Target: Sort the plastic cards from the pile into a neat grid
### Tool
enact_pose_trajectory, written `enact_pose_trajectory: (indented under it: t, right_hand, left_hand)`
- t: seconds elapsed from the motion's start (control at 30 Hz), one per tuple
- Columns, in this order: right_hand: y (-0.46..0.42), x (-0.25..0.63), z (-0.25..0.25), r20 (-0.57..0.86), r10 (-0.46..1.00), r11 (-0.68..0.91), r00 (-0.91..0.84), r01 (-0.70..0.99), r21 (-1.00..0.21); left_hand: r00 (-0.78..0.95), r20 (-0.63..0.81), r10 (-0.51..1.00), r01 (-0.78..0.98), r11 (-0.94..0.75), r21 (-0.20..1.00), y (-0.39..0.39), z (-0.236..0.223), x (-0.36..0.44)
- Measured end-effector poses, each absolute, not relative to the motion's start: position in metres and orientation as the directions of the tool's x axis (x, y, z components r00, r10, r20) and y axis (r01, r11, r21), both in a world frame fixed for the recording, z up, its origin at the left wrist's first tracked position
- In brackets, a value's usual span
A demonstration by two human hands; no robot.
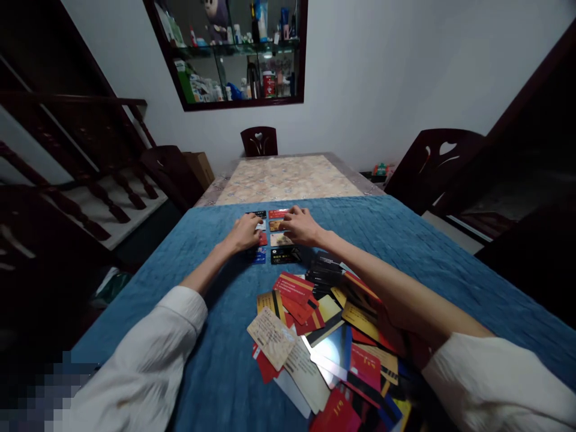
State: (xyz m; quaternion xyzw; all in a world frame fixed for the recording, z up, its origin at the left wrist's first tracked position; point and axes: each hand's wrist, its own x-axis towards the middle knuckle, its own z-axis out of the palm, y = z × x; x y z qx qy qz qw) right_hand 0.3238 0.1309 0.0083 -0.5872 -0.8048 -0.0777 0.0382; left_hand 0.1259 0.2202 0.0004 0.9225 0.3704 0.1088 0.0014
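Left hand and right hand curl over plastic cards; whether fingers pinch, I cannot tell. Dragging fingertips could skew the cards' columns.

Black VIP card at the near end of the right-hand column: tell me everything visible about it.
The black VIP card is a dark, thin rectangle, apparently plastic, with gold-toned lettering and a small round pale emblem near its upper left. It lies flat, printed face up, on the blue cloth, right of a blue card across a narrow gap, just nearer than a pale card. Neither hand appears to touch it; its smaller print is unreadable.
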Motion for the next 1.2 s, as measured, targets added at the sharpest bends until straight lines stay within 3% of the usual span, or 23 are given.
enact_pose_trajectory:
  t: [0.3, 0.57, 0.87, 1.2]
  right_hand:
    - [0.058, 0.316, 0.004, 0.171, 0.911, 0.383, -0.375, 0.924, -0.014]
    - [0.001, 0.302, 0.002, 0.087, 0.903, 0.424, -0.421, 0.905, -0.031]
    - [-0.016, 0.293, 0.002, -0.007, 0.937, 0.349, -0.349, 0.937, 0.003]
    - [-0.015, 0.307, -0.003, -0.005, 0.961, 0.277, -0.277, 0.961, -0.027]
  left_hand:
    - [0.794, 0.150, 0.589, 0.577, -0.808, 0.119, 0.152, -0.005, 0.123]
    - [0.847, -0.003, 0.532, 0.530, -0.842, 0.100, 0.092, 0.009, 0.131]
    - [0.833, -0.045, 0.551, 0.553, -0.828, 0.094, 0.069, 0.006, 0.128]
    - [0.862, -0.073, 0.501, 0.506, -0.848, 0.155, 0.069, 0.000, 0.126]
